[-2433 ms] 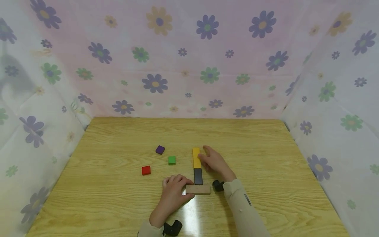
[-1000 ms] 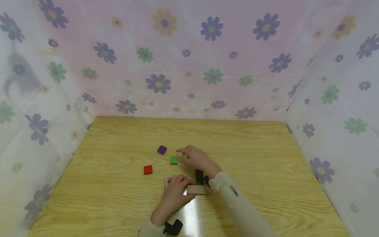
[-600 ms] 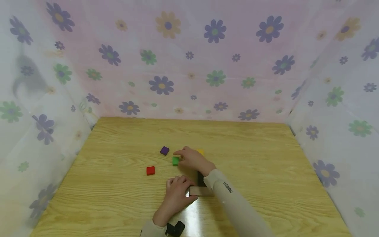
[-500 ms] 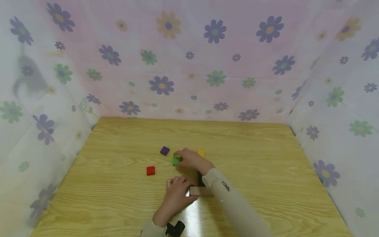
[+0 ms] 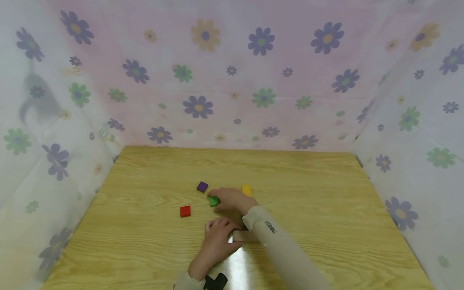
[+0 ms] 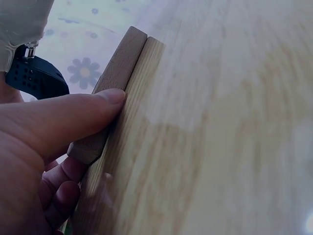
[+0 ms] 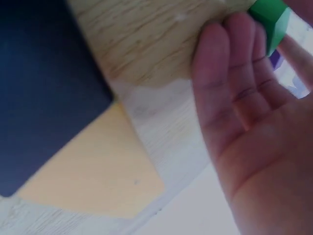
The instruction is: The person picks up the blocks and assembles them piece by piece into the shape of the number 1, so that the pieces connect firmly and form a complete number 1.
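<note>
My left hand (image 5: pixel 216 241) holds the left end of a plain wooden block (image 5: pixel 244 236) lying crosswise on the table. In the left wrist view the thumb presses one long side of this wooden block (image 6: pixel 115 73), fingers curled at its other side. My right hand (image 5: pixel 232 200) pinches a small green block (image 5: pixel 214 201) between thumb and fingers, tilting it slightly. The right wrist view shows the green block (image 7: pixel 273 22) at the fingertips. Under the right forearm, a black block (image 7: pixel 44 88) meets a yellow block (image 7: pixel 98 171) end to end; both are partly hidden in the head view.
A purple block (image 5: pixel 202 187) lies just beyond the right fingertips, and a red block (image 5: pixel 185 211) is farther left. The wood-grain table (image 5: pixel 145 245) is enclosed by flowered cloth (image 5: pixel 232 80) at the back and both sides.
My right hand has left the yellow block, moved left across the black block and taken hold of the green block, which has turned slightly. My left hand stays on the wooden block.
</note>
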Motion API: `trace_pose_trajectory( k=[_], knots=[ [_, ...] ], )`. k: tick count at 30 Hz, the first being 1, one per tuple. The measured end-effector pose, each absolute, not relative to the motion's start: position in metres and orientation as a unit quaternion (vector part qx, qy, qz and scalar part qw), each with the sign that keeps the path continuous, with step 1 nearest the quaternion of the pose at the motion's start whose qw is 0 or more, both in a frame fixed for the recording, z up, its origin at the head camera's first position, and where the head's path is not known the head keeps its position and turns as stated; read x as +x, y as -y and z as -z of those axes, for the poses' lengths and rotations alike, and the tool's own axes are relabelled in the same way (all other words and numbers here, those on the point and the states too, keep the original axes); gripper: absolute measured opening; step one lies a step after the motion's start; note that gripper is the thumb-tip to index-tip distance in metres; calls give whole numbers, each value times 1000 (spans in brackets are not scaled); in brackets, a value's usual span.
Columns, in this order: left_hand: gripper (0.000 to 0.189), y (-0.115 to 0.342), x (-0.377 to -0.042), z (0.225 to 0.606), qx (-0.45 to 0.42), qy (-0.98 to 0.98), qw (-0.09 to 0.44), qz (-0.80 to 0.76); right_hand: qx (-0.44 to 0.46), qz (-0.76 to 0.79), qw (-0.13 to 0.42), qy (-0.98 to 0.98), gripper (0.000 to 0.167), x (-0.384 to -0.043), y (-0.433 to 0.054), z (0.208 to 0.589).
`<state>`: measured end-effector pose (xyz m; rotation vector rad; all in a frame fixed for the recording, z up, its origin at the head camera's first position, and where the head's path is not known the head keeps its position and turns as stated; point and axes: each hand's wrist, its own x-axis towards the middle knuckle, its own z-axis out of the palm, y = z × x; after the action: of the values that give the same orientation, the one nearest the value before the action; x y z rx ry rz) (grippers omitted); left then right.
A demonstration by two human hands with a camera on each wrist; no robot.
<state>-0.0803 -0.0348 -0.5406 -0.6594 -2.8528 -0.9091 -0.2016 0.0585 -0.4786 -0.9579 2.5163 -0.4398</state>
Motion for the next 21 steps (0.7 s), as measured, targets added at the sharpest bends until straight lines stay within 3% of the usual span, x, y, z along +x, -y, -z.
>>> trace_pose_trajectory(
  k=[8,21],
  knots=[
    [27,32,-80,543,-221,928,48,295,-320,169,224,-905,21,-203,-56,481],
    [31,35,-81,539,-217,929,40,295,-268,309,191,-892,42,-205,-66,457]
  ],
)
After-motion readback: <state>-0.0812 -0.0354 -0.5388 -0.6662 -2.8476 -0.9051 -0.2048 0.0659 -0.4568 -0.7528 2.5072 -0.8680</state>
